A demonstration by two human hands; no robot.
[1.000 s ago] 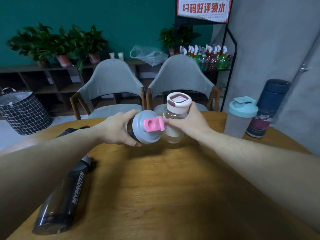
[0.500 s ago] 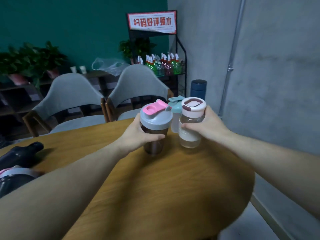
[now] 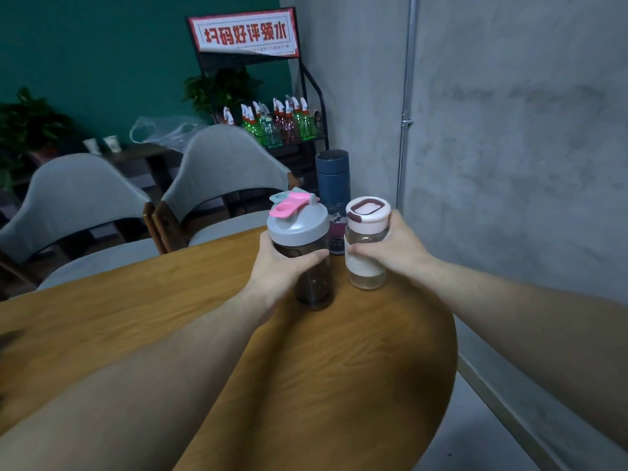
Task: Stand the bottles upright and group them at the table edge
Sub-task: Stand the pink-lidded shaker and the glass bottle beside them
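Note:
My left hand (image 3: pixel 278 266) grips a dark shaker bottle (image 3: pixel 307 253) with a grey lid and pink flip cap; it is upright with its base on the round wooden table (image 3: pixel 356 362). Beside it, my right hand (image 3: pixel 399 253) holds a clear bottle (image 3: pixel 366 243) with a cream lid, also upright on the table. Just behind them a tall dark blue flask (image 3: pixel 333 185) stands near the far right table edge. A teal-lidded shaker (image 3: pixel 283 196) is almost hidden behind the grey lid.
Two grey chairs (image 3: pixel 221 171) stand at the far side of the table. A black rack (image 3: pixel 282 124) with spray bottles and a red sign is behind them. A grey concrete wall (image 3: pixel 509 130) runs close along the right table edge.
Both hands have carried their bottles right and farther away, toward the blue flask, and lowered them to the tabletop. The view has swung right; the lying black bottles at left are out of sight.

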